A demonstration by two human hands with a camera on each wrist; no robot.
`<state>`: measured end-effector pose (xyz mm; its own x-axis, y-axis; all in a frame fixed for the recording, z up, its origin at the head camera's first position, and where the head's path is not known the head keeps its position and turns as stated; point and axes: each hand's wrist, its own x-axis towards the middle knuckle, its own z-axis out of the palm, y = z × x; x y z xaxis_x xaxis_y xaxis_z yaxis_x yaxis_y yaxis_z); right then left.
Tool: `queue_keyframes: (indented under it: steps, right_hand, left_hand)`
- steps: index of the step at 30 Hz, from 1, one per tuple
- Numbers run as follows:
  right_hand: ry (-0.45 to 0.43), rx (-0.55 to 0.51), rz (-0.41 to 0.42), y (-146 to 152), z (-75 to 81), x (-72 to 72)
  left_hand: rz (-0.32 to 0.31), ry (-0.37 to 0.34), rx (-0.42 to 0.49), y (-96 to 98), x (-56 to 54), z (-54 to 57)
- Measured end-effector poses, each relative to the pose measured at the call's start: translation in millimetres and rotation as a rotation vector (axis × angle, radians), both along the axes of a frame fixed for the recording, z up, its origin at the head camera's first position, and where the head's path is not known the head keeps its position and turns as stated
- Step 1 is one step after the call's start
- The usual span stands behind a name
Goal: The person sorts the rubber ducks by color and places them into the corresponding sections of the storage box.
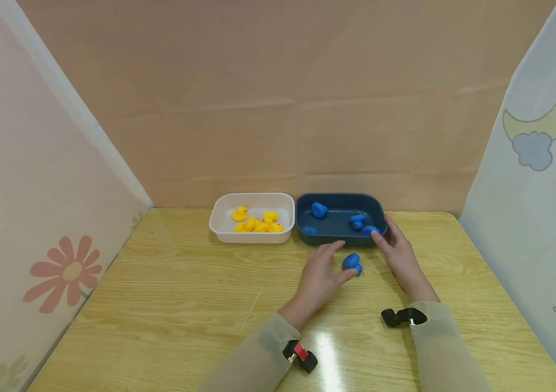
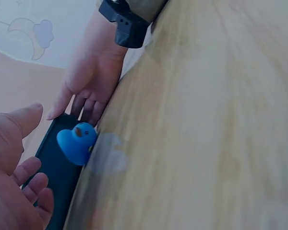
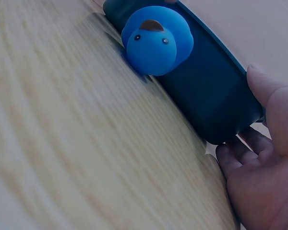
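Note:
A blue rubber duck (image 1: pixel 351 262) sits on the wooden table in front of the dark blue tray (image 1: pixel 340 239). Beside that duck is my left hand (image 1: pixel 320 275), thumb and fingers spread apart; the left wrist view shows a gap between these fingers and the duck (image 2: pixel 78 143). My right hand (image 1: pixel 401 260) grips the right end of the dark blue tray, its thumb (image 3: pixel 264 86) at the rim and its fingers against the end wall. Several blue ducks (image 1: pixel 319 210) lie inside this tray.
A white tray (image 1: pixel 253 238) holding several yellow ducks (image 1: pixel 260 225) stands left of the dark blue one. Behind both trays rises a brown paper backdrop (image 1: pixel 258 125). Printed panels (image 1: pixel 527 218) border the table (image 1: pixel 184 305) on either side.

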<state>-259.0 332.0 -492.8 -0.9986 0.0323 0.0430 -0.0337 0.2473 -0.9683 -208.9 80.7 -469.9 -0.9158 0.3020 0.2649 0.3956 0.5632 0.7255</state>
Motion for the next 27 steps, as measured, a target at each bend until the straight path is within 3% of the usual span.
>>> queue_keyframes:
  steps: [11, 23, 27]
  right_hand:
    - [0.001, 0.004, -0.005, -1.0, -1.7, -2.5]
    - [0.014, 0.001, -0.002, -1.2, 2.1, -0.2]
    - [0.01, 0.008, -0.001, -1.0, 2.3, 0.8]
  left_hand:
    - [-0.028, -0.036, -0.044, 7.3, -5.2, -11.0]
    - [0.015, -0.001, -0.102, 17.8, -12.1, -16.9]
    - [0.026, -0.019, -0.11, 19.8, -11.9, -17.5]
